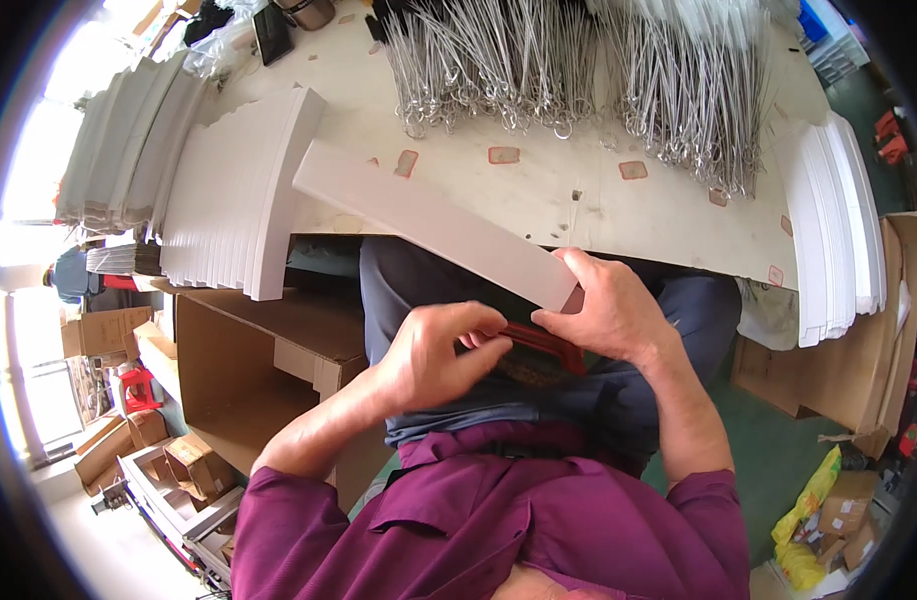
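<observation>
A long white carton [418,215] slants from the table's front edge down toward my lap. Its near end is gripped by my right hand [608,305], thumb on the near side and fingers over the far edge. To the left of that end, below the carton, is my left hand [443,355]. Its fingers are curled, with a small gap between thumb and forefinger and nothing visible in it. Behind both hands, a red frame-like edge [543,345] shows above my lap, partly hidden.
Bundles of thin metal rods with looped ends [498,70] lie across the table [458,170]. A row of white cartons [228,190] stands at the left, and more white cartons [828,230] hang over the right edge. An open cardboard box [248,370] sits beside my left leg.
</observation>
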`<state>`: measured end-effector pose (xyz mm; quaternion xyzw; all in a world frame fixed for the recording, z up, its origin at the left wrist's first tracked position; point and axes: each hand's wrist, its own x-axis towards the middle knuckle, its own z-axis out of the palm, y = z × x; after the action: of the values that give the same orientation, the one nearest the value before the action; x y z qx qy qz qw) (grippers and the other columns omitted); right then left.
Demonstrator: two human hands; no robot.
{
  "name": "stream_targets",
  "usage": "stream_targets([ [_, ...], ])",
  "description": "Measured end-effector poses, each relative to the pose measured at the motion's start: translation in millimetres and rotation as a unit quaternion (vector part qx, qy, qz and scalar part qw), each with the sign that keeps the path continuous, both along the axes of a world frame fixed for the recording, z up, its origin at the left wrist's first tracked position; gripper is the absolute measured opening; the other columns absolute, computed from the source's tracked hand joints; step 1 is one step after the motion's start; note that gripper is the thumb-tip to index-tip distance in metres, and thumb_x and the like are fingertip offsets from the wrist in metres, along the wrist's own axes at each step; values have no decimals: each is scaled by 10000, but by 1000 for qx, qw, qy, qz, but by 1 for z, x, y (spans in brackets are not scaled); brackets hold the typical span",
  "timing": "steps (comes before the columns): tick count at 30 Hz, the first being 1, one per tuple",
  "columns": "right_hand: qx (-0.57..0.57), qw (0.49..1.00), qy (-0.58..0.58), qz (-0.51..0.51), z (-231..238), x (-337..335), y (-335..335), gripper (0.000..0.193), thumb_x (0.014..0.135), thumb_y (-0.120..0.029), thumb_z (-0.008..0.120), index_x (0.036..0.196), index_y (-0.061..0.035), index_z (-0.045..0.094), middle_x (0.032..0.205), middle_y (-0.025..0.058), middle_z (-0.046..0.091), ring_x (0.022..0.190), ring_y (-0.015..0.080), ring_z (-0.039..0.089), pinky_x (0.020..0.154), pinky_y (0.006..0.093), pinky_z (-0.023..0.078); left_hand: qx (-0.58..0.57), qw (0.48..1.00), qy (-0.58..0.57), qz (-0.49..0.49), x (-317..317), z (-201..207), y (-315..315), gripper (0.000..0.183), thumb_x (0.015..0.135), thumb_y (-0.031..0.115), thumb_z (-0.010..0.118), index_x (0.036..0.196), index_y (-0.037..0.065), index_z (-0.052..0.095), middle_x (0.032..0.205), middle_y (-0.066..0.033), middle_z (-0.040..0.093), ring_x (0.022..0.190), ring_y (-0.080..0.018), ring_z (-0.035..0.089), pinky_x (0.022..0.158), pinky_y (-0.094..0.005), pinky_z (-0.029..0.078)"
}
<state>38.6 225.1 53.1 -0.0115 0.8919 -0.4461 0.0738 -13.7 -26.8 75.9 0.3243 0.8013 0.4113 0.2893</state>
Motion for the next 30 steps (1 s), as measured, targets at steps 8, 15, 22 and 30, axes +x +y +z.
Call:
stream_targets([
  [8,99,985,-30,135,17,-13,-15,448,792,-356,808,983,8,629,917,229,730,918,404,723,806,480,574,-105,928,328,-143,-27,-7,32,639,699,176,844,1242,-38,583,1037,-157,643,1004,-344,639,912,-457,511],
  [15,127,979,160,12,37,-4,11,593,843,-438,826,1157,39,669,1027,230,710,1007,427,664,927,494,520,-53,939,334,-64,-30,-21,11,489,692,122,830,1109,28,593,846,-126,621,784,-352,675,674,-465,550],
  [22,32,974,148,-170,0,8,18,282,1027,-289,682,1006,-11,717,828,166,725,679,362,696,617,414,537,-65,947,314,-33,-24,-31,10,504,704,132,822,1141,33,592,863,-143,643,801,-367,691,681,-475,562],
  [30,-268,956,49,-107,-21,15,-12,441,1142,-332,467,1235,16,723,860,4,678,658,63,496,599,251,440,-93,949,301,-15,-19,-30,18,540,726,181,847,1166,10,585,884,-154,660,811,-371,701,685,-482,571],
])
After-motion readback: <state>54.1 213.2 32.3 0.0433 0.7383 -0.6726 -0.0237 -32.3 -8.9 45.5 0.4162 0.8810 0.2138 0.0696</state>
